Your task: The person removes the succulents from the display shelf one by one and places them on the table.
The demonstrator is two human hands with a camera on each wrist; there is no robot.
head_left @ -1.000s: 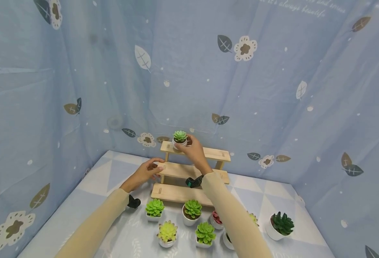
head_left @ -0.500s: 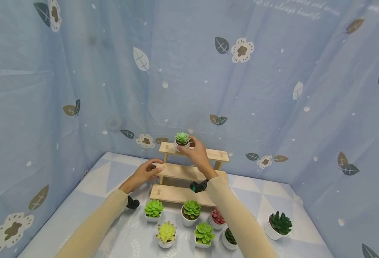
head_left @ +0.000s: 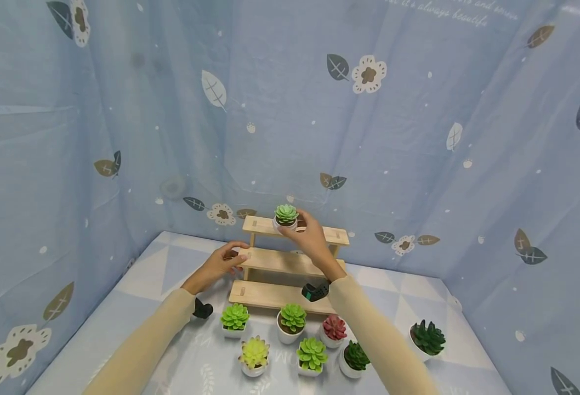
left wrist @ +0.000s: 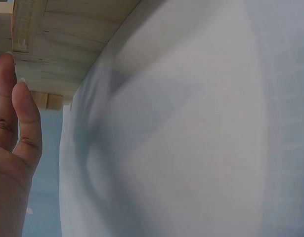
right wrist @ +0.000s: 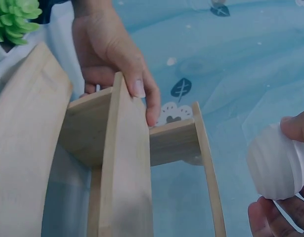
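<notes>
My right hand (head_left: pixel 313 241) holds a small succulent (head_left: pixel 286 214) in a white pot, thumb and fingers around the pot, at the top shelf. In the right wrist view, the ribbed white pot (right wrist: pixel 274 162) appears apart from the top board. A three-tier wooden plant stand (head_left: pixel 270 294) stands on the table. My left hand (head_left: pixel 218 264) grips the left end of its middle shelf. The right wrist view has that hand's thumb on the board's face and fingers beyond the edge. In the left wrist view, its fingers (left wrist: pixel 29 111) partly show beside the wood.
In front of the stand are several potted succulents, including a yellow-green one (head_left: pixel 254 354), a red one (head_left: pixel 334 327) and a dark green one (head_left: pixel 355 355). Another dark green plant (head_left: pixel 427 337) stands farther right. A patterned blue curtain (head_left: pixel 280 137) hangs close behind the stand.
My right hand has shifted the held succulent rightward along the top shelf. The left hand keeps its place on the middle shelf. The red and dark green plants have come out from behind my right sleeve.
</notes>
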